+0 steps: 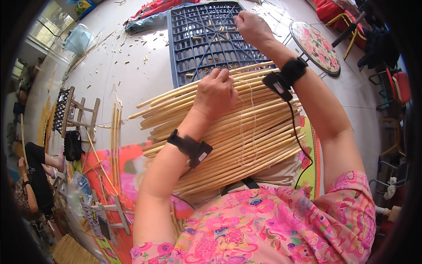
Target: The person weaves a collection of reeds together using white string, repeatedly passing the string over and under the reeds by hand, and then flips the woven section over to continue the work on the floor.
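Observation:
Across my lap lies a wide layer of long, pale, peeled sticks [211,145], side by side and slanting a little. My left hand [215,93] is closed at the far edge of the layer, its fingers bent round the outermost sticks. A thin white string [255,127] hangs from near that hand in a long loose loop over the sticks. My right hand [253,28] is raised beyond the layer, above a blue plastic crate, and is closed in a fist. What it holds, if anything, is hidden.
The slatted blue crate [173,48] has short stick pieces on it, with more scattered over the floor. A flowered round stool [315,48] stands at far right. To the left are a small wooden stool [81,112], loose strips [116,145] and another person [37,176].

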Demonstrator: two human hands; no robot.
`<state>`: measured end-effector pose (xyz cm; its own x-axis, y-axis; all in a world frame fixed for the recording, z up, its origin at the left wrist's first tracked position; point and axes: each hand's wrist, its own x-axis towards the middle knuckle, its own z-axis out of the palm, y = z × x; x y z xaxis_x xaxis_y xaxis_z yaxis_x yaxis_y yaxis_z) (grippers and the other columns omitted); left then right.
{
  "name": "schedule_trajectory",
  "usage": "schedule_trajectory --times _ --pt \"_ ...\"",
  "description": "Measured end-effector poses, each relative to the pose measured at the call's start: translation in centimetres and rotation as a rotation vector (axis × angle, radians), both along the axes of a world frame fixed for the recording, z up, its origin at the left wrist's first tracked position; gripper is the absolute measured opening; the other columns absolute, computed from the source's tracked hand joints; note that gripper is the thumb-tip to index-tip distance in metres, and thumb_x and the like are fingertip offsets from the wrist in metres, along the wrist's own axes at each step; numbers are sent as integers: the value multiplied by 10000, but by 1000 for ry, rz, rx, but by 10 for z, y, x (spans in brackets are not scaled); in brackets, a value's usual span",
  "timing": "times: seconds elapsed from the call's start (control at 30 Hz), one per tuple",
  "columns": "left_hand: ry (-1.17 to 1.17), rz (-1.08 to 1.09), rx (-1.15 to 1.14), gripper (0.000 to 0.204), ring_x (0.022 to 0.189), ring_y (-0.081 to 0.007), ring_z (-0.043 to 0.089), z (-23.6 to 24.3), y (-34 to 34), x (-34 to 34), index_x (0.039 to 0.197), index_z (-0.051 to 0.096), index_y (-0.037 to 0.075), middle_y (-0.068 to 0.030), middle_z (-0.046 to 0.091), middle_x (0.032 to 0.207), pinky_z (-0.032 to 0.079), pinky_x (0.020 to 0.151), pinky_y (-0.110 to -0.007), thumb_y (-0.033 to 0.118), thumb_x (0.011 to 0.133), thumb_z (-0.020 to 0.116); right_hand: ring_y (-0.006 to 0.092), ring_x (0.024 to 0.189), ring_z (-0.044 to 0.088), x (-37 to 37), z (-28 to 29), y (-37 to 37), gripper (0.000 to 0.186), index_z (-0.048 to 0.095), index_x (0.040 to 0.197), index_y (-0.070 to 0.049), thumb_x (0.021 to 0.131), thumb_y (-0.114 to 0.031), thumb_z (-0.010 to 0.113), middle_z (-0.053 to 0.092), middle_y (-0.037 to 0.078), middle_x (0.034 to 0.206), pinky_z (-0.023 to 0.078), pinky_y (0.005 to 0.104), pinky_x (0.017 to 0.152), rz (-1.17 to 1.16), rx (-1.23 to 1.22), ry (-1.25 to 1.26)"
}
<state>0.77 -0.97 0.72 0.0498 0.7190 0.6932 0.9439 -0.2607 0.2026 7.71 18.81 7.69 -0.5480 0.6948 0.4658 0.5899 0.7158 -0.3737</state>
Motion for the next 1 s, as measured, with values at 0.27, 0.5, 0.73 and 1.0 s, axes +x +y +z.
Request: schedule_trajectory --times 0.27,0.5,0.73,1.0 --pt "-73 13 7 132 787 -275 587 -4 -3 -8 818 652 54 -87 588 841 513 670 -379 74 699 599 354 891 641 16 -23 -83 308 627 916 -13 866 -311 567 667 176 903 501 435 782 36 -321 -626" --pt "-299 210 -444 184 844 -277 617 24 6 -33 916 650 28 -114 635 884 505 733 -354 180 822 606 366 836 627 32 -26 -79 238 581 927 -27 886 -254 522 648 179 856 484 460 742 143 -216 -384" --pt "-761 -322 -1021 359 715 -94 540 36 20 -69 948 647 -20 -46 636 784 452 663 -270 326 858 684 380 775 609 53 -20 -92 184 553 849 -36 886 -216 535 626 171 793 469 457 702 356 -213 -60" --pt "-751 -213 -1071 319 629 -77 495 33 27 -57 887 669 -36 -16 608 704 427 588 -279 275 822 698 345 736 618 50 -39 -94 217 594 817 -57 880 -262 557 629 149 751 476 444 676 206 -107 -266"
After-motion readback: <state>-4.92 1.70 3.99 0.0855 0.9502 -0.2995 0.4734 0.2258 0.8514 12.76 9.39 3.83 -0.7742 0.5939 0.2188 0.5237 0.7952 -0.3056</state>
